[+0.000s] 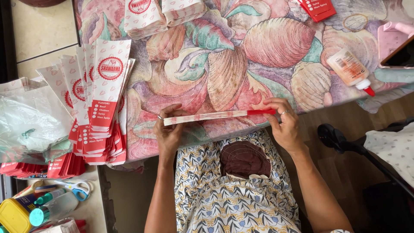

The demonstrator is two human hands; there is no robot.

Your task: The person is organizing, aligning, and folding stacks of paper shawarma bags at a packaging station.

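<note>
Holding a flat stack of paper bags [217,115] edge-on between them, both hands are gripping it at the near edge of the desk [241,56], which is covered by a cloth printed with large shells. The left hand [169,129] is pinching the white end, fingers wrapped over the top, a ring showing on one finger. The right hand [284,123] is clasping the red end, also wearing a ring. The stack is lying level, just above the cloth and in front of the person's patterned clothing.

To the left, a fanned pile of red-and-white paper bags [101,99] is overhanging the desk edge, next to a clear plastic bag [30,121] whose contents I cannot tell. More folded white bags [161,15] are sitting at the far edge. A glue bottle [350,70] with a red tip is lying on its side to the right, near a pink phone stand [390,39]. Scissors [73,187] with blue handles are resting lower left.
</note>
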